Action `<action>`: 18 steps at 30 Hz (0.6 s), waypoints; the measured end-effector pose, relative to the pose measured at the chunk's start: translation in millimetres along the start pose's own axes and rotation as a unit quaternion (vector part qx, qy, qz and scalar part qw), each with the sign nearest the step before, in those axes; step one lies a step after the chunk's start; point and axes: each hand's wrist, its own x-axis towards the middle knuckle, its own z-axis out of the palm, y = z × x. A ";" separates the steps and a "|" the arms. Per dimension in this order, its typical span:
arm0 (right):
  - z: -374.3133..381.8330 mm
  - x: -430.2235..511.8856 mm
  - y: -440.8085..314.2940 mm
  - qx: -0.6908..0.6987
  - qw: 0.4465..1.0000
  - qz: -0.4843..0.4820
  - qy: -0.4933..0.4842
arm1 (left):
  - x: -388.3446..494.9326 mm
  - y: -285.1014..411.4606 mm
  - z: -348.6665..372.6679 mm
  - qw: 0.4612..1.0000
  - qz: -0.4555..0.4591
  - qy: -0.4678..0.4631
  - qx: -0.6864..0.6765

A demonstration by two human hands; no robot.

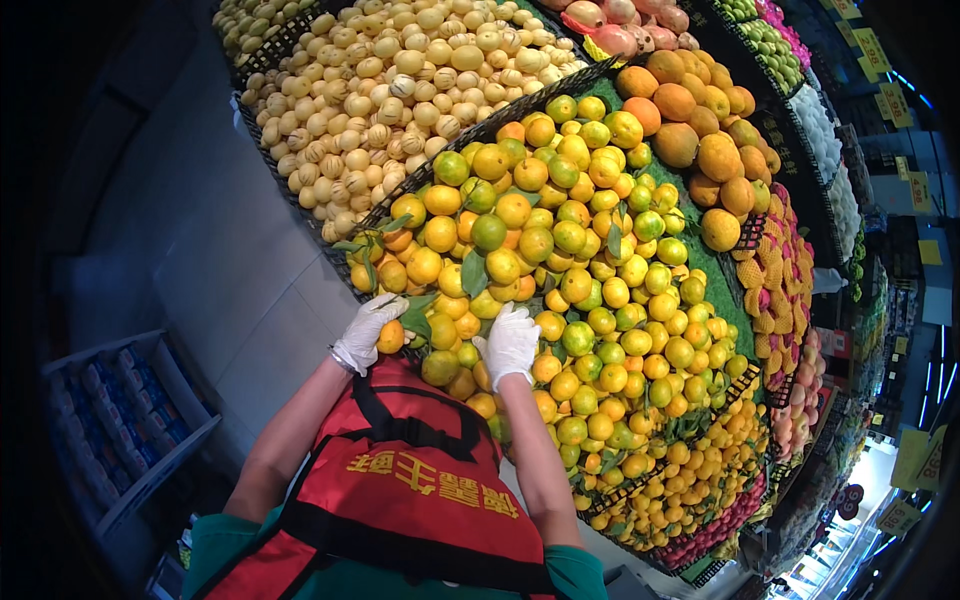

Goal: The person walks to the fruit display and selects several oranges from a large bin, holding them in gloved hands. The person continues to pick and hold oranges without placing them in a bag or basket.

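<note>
At the front edge of a heap of yellow-green mandarins (574,236), both of my hands wear thin white gloves. My left hand (367,334) holds an orange mandarin (391,337) by the heap's near left corner. Green leaves (420,319) lie just beside that fruit. Farther right, my right hand (510,343) rests on the heap with fingers bent down among the mandarins. Its fingertips are partly hidden, so I cannot tell whether it grips anything. A loose leaf (474,274) lies on the fruit above and between the hands.
A black plastic divider (480,139) separates the mandarins from cream-coloured pepino melons (375,105). Beyond lie larger oranges (679,101) and fruit in foam nets (765,300). My red apron (420,457) touches the display's front. A rack of packaged goods (127,420) stands at lower left.
</note>
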 end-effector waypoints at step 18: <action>9.7 -1.7 30.1 0.752 0.648 0.113 0.044 | -16.6 8.9 4.6 0.971 -0.047 -0.170 -0.163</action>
